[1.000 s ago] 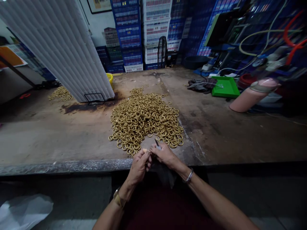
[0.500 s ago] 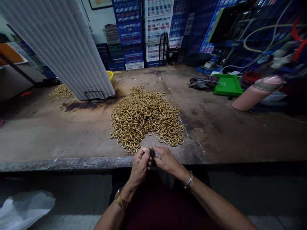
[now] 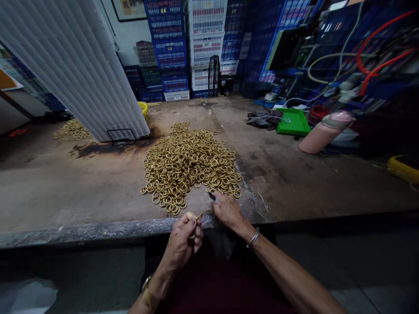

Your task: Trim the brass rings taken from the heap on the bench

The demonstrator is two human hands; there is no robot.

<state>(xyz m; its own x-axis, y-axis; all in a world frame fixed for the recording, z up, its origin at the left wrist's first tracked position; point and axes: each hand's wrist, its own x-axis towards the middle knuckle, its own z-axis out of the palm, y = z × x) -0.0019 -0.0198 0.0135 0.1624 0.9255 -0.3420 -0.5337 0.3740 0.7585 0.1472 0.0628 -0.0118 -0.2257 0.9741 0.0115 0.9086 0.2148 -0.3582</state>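
Nearside of ring pile (image 3: 191, 159), left hand (image 3: 183, 234) pinches ring (image 3: 199, 216), right hand (image 3: 227, 210) grips dark-tipped tool (image 3: 212, 196); slip could nick left hand.

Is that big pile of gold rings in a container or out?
Out: the gold rings lie heaped directly on the tabletop, some scattered at the edges.

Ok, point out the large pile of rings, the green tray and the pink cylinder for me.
Large pile of rings (image 3: 193, 159): head view, on rings mid-heap.
Green tray (image 3: 299, 121): head view, on a bare part of its floor.
Pink cylinder (image 3: 316, 138): head view, on the side of its body.
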